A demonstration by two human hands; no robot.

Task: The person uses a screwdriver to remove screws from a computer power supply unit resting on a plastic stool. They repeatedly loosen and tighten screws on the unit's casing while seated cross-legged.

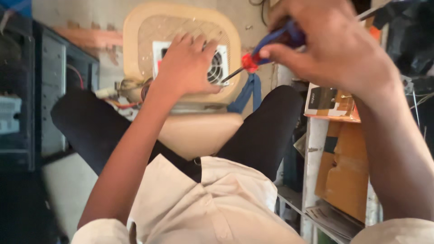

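Left hand (187, 63) lies flat, fingers spread, on the fan unit (217, 68) atop the beige stool (181, 49), hiding most of it. Right hand (330, 45) fingers wrap the screwdriver (264, 49), tip touching the unit's edge.

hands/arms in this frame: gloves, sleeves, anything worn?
Both hands bare: no gloves, rings or watch visible on the left hand or the right hand. Forearms are uncovered. Short cream sleeves show only at the bottom edge, matching the cream shirt.
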